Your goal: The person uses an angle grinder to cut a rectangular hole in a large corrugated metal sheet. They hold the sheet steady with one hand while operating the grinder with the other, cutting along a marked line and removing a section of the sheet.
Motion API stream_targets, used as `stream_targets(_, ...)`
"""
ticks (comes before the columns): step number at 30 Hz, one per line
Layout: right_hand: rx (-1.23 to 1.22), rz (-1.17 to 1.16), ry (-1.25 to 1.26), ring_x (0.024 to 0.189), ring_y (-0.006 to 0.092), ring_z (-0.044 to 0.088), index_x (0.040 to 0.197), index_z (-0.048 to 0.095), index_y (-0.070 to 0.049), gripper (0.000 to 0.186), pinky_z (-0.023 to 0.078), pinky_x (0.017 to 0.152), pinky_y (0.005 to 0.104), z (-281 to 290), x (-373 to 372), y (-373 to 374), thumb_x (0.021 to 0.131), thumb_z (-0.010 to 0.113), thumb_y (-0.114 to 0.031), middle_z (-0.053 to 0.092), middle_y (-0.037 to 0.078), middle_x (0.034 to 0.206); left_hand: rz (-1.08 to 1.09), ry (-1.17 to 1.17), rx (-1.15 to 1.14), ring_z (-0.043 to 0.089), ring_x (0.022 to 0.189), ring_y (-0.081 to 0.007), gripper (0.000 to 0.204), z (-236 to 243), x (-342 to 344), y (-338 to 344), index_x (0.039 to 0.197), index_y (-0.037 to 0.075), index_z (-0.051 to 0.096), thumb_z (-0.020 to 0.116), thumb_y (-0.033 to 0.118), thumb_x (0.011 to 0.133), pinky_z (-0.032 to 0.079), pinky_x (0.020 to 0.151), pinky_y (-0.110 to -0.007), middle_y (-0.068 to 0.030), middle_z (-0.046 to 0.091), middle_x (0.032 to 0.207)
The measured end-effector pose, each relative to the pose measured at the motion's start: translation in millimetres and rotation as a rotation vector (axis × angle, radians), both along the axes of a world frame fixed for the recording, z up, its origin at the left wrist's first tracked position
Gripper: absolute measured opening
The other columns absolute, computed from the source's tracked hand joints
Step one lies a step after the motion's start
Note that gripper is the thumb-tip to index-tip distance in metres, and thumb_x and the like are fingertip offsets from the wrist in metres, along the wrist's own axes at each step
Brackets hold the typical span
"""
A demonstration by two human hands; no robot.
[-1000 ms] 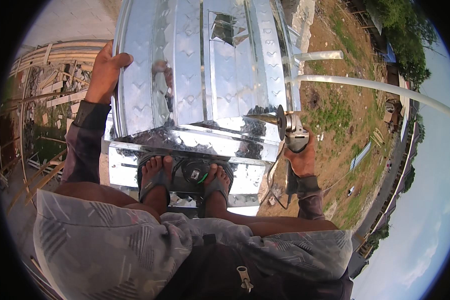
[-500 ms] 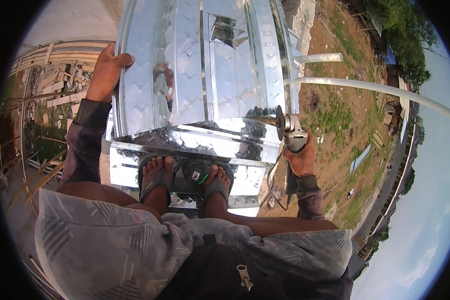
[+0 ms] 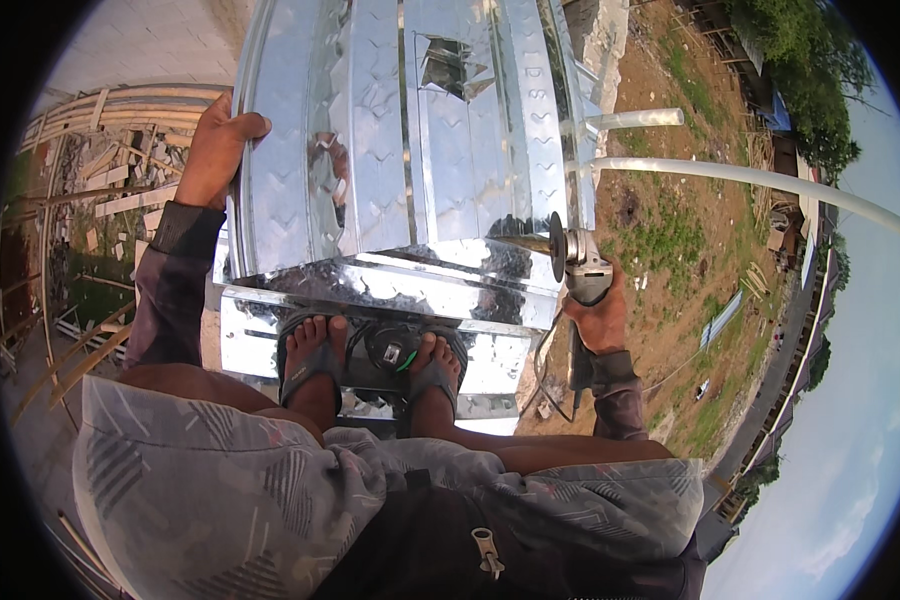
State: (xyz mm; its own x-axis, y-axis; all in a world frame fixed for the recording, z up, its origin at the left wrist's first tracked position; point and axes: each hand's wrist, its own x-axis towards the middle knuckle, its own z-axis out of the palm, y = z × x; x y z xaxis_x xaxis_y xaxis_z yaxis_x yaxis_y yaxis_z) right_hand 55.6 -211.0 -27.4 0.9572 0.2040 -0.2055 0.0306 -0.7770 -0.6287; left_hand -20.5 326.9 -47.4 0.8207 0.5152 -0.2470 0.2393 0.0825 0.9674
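Observation:
A ribbed, shiny metal decking sheet point(image 3: 375, 150) lies in front of me, with a ragged square opening cut near its far end. My left hand point(image 3: 215, 150) grips the sheet's left edge, thumb on top and fingers hidden under the rim. In my right hand point(image 3: 602, 315) is an angle grinder point(image 3: 588, 275), its cord hanging down behind. The grinder's dark disc point(image 3: 557, 247) stands upright at the sheet's near right corner; whether it touches the metal I cannot tell. More metal sheeting point(image 3: 410, 285) lies beneath, under my sandalled feet point(image 3: 315, 365).
Two pale pipes point(image 3: 750, 175) stick out to the right past the sheet. Beyond that edge, bare ground with grass point(image 3: 670, 240) lies far below. At left are wooden poles point(image 3: 130, 105) and rubble point(image 3: 110, 185). A black round object point(image 3: 392, 348) sits between my feet.
My left hand has dropped very slightly along the sheet's edge. The grinder has shifted a touch to the left with my right hand. Otherwise the scene looks the same.

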Motion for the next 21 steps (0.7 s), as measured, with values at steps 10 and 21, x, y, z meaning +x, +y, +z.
stream_targets(10, -0.014, -0.012, 0.013, 0.099, 0.0271, 0.069, 0.143, 0.037, -0.012, 0.084, 0.055, 0.088, 0.0369, 4, 0, 6, 0.070, 0.080, -0.011, 0.068, 0.016, 0.111, -0.005, 0.010, -0.010, 0.049, 0.066, -0.0082, 0.024, -2, 0, 2, 0.105, 0.000, 0.060, 0.062, 0.005, 0.082, 0.041, 0.065, -0.023, 0.0014, 0.055, 0.076)
stream_targets(21, 0.112, -0.063, 0.053, 0.102, 0.0230, 0.066, 0.145, 0.036, -0.009, 0.086, 0.054, 0.091, 0.0348, 16, -6, 6, 0.070, 0.079, -0.005, 0.066, 0.014, 0.117, -0.002, -0.029, 0.038, 0.052, 0.071, -0.0085, 0.030, 5, 0, -4, 0.111, -0.003, 0.059, 0.061, 0.004, 0.082, 0.044, 0.067, -0.024, -0.0014, 0.059, 0.083)
